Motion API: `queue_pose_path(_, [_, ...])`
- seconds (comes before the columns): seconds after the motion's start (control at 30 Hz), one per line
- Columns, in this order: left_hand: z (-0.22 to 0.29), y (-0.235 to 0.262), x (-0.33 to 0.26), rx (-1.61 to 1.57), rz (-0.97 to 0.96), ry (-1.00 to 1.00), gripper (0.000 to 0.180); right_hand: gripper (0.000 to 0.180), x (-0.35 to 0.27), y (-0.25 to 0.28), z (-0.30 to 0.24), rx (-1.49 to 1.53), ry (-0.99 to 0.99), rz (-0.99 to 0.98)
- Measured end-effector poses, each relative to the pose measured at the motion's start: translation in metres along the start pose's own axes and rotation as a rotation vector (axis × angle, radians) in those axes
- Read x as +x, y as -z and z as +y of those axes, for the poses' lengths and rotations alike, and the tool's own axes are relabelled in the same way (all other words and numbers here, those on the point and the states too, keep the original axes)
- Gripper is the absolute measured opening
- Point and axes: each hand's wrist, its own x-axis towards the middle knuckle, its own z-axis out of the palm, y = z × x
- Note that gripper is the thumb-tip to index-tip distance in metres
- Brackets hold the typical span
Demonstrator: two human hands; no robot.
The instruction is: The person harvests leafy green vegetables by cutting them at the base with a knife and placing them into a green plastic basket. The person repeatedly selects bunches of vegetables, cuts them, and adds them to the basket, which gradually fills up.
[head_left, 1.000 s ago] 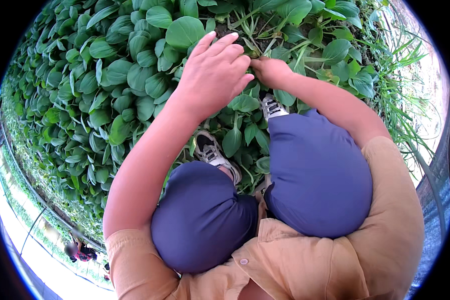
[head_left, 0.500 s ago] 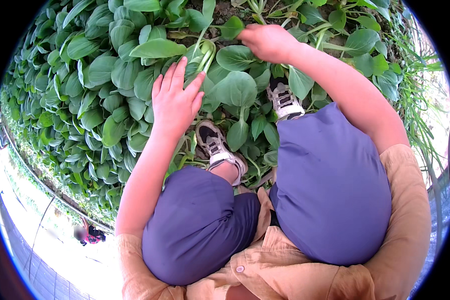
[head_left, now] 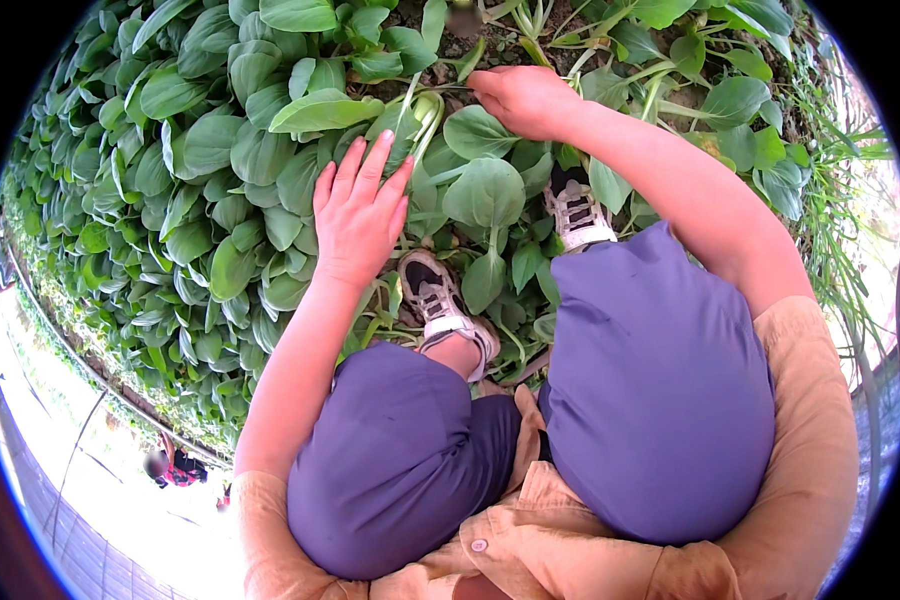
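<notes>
Among the greens (head_left: pixel 220 170), just ahead of the shoes (head_left: pixel 440 300), the left hand (head_left: pixel 358 215) lies flat and spread, holding nothing, on leaves, while the right hand (head_left: pixel 520 98) pinches a pale stalk (head_left: pixel 425 105) farther up.

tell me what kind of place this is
Most likely a vegetable plot on a farm: dense leafy greens fill the bed, bare soil shows between stems, and the left hand rests on the leaves.

Grey sneakers (head_left: pixel 440 300), purple trousers (head_left: pixel 660 400)
</notes>
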Motion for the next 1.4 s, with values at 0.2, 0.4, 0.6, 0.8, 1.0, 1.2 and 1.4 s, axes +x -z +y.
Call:
queue_pose_path(0.2, [0.000,-0.002,-0.006,0.057,0.000,-0.019,0.050,0.021,0.013,-0.001,0.004,0.030,-0.026,-0.107])
queue_pose_path(0.4, [0.000,-0.002,-0.009,0.012,-0.035,-0.011,0.050,0.028,0.022,0.013,-0.005,0.085,-0.086,-0.328])
queue_pose_path(0.6, [0.001,0.000,-0.010,0.011,-0.070,-0.027,0.048,0.027,0.025,0.001,-0.018,-0.088,0.031,-0.375])
queue_pose_path(0.8, [-0.007,0.025,0.004,-0.291,0.086,0.025,0.045,0.028,-0.001,0.000,-0.021,0.246,-0.307,-0.134])
queue_pose_path(1.0, [-0.003,0.071,0.032,-1.179,0.150,0.363,0.037,0.056,-0.030,0.044,-0.032,1.427,-0.146,0.067])
queue_pose_path(1.2, [-0.003,0.068,0.042,-2.011,0.068,0.582,0.032,0.048,-0.023,0.045,-0.041,1.543,-0.337,-0.120])
queue_pose_path(1.4, [0.011,0.062,0.048,-2.330,0.064,0.668,0.032,0.028,-0.042,0.058,-0.024,1.914,-0.471,-0.041])
